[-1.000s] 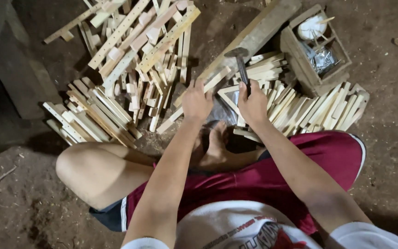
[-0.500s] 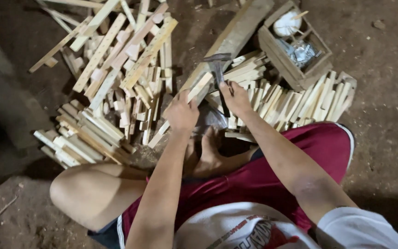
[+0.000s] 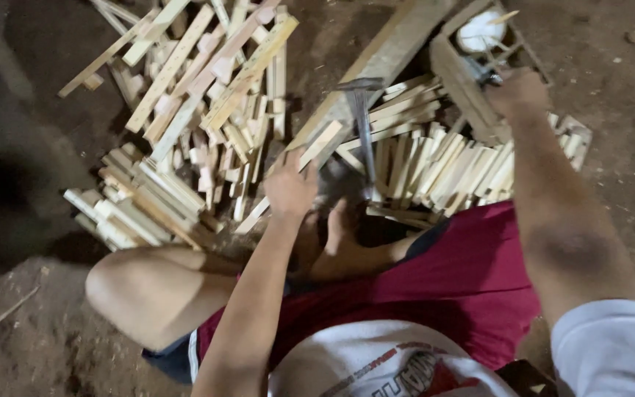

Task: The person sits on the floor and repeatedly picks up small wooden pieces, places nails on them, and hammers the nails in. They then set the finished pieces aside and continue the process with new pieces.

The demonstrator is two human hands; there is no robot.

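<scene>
Left hand (image 3: 289, 187) pins a pale wooden slat (image 3: 297, 170); steel hammer (image 3: 361, 125) rests just beside it. Right hand (image 3: 519, 92) reaches into the wooden box (image 3: 453, 70), grip unclear.

The left hand (image 3: 290, 187) holds a pale wooden strip (image 3: 299, 173), flat and narrow, slanting from lower left to upper right, its far end near a hammer (image 3: 361, 125). The hammer lies unheld with its dark metal head away from the person and its handle pointing back toward the legs, across a row of short slats. The right hand (image 3: 517, 94) reaches into a small wooden box (image 3: 458, 73) at upper right, fingers inside it.
</scene>
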